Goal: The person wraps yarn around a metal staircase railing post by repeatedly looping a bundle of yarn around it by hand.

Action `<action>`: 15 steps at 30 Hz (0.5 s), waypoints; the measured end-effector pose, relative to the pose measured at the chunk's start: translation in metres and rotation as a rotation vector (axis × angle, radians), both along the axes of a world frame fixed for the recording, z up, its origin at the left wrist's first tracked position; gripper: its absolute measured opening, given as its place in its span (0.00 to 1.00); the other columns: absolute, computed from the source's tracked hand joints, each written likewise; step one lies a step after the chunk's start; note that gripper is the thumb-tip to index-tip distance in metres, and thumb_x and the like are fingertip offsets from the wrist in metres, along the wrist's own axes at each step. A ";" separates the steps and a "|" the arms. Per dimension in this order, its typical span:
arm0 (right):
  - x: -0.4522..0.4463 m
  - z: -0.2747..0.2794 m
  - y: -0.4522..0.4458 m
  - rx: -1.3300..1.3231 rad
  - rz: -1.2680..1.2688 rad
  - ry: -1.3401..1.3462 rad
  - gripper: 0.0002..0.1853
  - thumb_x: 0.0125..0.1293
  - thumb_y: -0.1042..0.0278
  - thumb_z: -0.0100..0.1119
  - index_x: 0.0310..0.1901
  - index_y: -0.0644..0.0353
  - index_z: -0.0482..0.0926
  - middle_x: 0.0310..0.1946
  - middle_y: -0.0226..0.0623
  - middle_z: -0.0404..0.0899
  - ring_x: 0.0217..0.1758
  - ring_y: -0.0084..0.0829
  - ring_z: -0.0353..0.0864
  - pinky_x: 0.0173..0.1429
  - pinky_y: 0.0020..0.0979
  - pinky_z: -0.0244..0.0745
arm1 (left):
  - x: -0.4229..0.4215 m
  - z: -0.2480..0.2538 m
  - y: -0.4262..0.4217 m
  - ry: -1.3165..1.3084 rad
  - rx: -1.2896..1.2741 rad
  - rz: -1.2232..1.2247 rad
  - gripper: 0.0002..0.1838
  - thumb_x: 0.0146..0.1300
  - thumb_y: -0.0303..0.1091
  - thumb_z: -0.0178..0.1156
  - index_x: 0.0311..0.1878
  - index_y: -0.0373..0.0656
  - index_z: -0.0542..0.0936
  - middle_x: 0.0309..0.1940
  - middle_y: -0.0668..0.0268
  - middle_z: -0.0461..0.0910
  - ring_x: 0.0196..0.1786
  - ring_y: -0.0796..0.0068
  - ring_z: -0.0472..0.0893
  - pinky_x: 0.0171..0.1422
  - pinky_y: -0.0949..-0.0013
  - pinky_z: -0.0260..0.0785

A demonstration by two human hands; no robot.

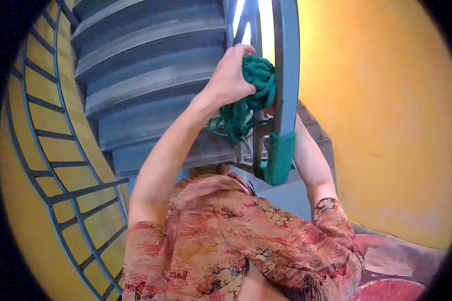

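My left hand (pixel 232 75) is curled around a thick bundle of green yarn (pixel 259 80), thumb below and fingers above, against the inner side of the blue-grey handrail (pixel 287 65). Loose green strands (pixel 234 123) hang beneath the bundle among the uprights. Green yarn wrapping (pixel 280 155) covers the lower, bent end of the handrail in a tight layer. My right forearm (pixel 314 165) reaches up on the other side of the rail. Rail and yarn hide most of my right hand (pixel 270 111), so its fingers cannot be made out.
Blue-grey stairs (pixel 150 60) rise ahead on the left. A metal lattice railing (pixel 60 135) runs along the left yellow wall. Another yellow wall (pixel 381 115) stands on the right. At the bottom right lies a round red surface (pixel 391 291).
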State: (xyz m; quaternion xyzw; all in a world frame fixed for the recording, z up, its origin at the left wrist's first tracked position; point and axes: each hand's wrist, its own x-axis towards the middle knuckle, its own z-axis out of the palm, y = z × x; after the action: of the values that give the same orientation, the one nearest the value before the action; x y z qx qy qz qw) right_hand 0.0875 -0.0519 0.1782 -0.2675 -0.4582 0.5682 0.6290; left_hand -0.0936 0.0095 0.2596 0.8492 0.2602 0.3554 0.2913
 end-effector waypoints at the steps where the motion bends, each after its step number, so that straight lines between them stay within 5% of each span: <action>1: 0.003 -0.003 0.001 -0.043 -0.004 -0.002 0.40 0.55 0.62 0.67 0.68 0.60 0.58 0.63 0.43 0.66 0.64 0.37 0.69 0.64 0.39 0.69 | 0.003 -0.003 0.003 -0.165 0.017 0.041 0.34 0.41 0.25 0.65 0.56 0.37 0.66 0.45 0.48 0.75 0.49 0.50 0.77 0.55 0.61 0.71; 2: 0.005 -0.006 0.002 -0.086 -0.006 -0.003 0.40 0.55 0.62 0.67 0.67 0.60 0.59 0.63 0.43 0.66 0.63 0.37 0.70 0.63 0.38 0.70 | 0.007 -0.012 0.005 -0.159 0.012 0.042 0.34 0.41 0.25 0.65 0.56 0.37 0.66 0.45 0.48 0.75 0.49 0.50 0.77 0.55 0.61 0.71; 4: 0.012 -0.014 0.000 -0.187 -0.001 -0.014 0.38 0.54 0.63 0.67 0.66 0.60 0.61 0.62 0.42 0.68 0.62 0.36 0.71 0.62 0.38 0.70 | 0.019 -0.033 -0.002 -0.525 -0.794 -0.153 0.34 0.43 0.25 0.63 0.58 0.38 0.66 0.50 0.50 0.72 0.54 0.51 0.74 0.61 0.60 0.67; 5: 0.016 -0.018 -0.005 -0.241 0.006 -0.020 0.37 0.54 0.64 0.67 0.65 0.60 0.62 0.61 0.42 0.69 0.62 0.36 0.71 0.62 0.38 0.71 | 0.026 -0.041 -0.007 -0.545 -0.912 -0.220 0.32 0.46 0.28 0.62 0.58 0.37 0.66 0.54 0.48 0.69 0.55 0.54 0.73 0.63 0.60 0.64; 6: 0.018 -0.021 -0.006 -0.306 0.008 -0.028 0.37 0.54 0.64 0.67 0.65 0.60 0.63 0.61 0.42 0.69 0.61 0.36 0.72 0.62 0.38 0.71 | 0.027 -0.046 -0.006 -0.534 -0.919 -0.222 0.32 0.46 0.28 0.62 0.58 0.37 0.66 0.54 0.48 0.69 0.55 0.54 0.73 0.63 0.60 0.64; 8: 0.025 -0.025 -0.011 -0.443 0.010 -0.040 0.35 0.54 0.65 0.66 0.64 0.61 0.64 0.59 0.42 0.71 0.60 0.36 0.73 0.61 0.37 0.72 | 0.023 -0.042 -0.002 -0.017 -0.136 -0.033 0.30 0.51 0.23 0.58 0.60 0.36 0.66 0.58 0.51 0.67 0.53 0.60 0.76 0.59 0.64 0.70; 9: 0.028 -0.029 -0.015 -0.519 -0.006 -0.047 0.34 0.54 0.66 0.66 0.63 0.61 0.65 0.59 0.41 0.72 0.60 0.35 0.73 0.60 0.37 0.72 | 0.018 -0.049 0.009 0.040 0.005 -0.082 0.29 0.53 0.26 0.60 0.61 0.37 0.67 0.61 0.52 0.65 0.50 0.64 0.79 0.52 0.68 0.74; 12: 0.062 -0.032 -0.043 -0.741 -0.190 0.028 0.32 0.54 0.67 0.66 0.62 0.62 0.68 0.57 0.41 0.74 0.58 0.35 0.75 0.59 0.37 0.73 | -0.001 -0.016 0.008 0.067 -0.206 -0.148 0.27 0.54 0.29 0.62 0.59 0.38 0.70 0.61 0.53 0.66 0.51 0.66 0.78 0.50 0.68 0.75; 13: 0.097 -0.047 -0.059 -0.610 -0.194 0.208 0.20 0.57 0.72 0.60 0.53 0.61 0.75 0.50 0.40 0.78 0.52 0.33 0.78 0.57 0.35 0.75 | -0.006 -0.024 0.012 -0.023 -0.223 -0.106 0.23 0.55 0.31 0.63 0.56 0.38 0.74 0.56 0.57 0.72 0.46 0.69 0.80 0.48 0.69 0.75; 14: 0.099 -0.037 -0.073 -0.528 -0.566 0.125 0.19 0.57 0.75 0.57 0.52 0.61 0.75 0.49 0.38 0.78 0.51 0.33 0.78 0.58 0.36 0.75 | -0.016 -0.033 0.017 -0.029 -0.230 -0.112 0.23 0.55 0.31 0.63 0.56 0.38 0.74 0.56 0.57 0.72 0.46 0.69 0.80 0.48 0.69 0.75; 15: 0.141 -0.023 -0.117 -0.389 -0.622 0.106 0.21 0.56 0.77 0.59 0.53 0.59 0.75 0.51 0.35 0.77 0.52 0.35 0.77 0.59 0.38 0.75 | -0.033 -0.050 0.023 0.014 -0.413 -0.107 0.21 0.57 0.30 0.62 0.54 0.38 0.75 0.52 0.59 0.76 0.44 0.71 0.81 0.46 0.70 0.76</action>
State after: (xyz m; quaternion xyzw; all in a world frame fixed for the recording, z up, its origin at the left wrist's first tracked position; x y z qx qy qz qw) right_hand 0.2287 -0.1685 0.1552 -0.4788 -0.2054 0.4392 0.7320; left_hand -0.1271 0.0329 0.2096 0.7866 0.2839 0.2724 0.4758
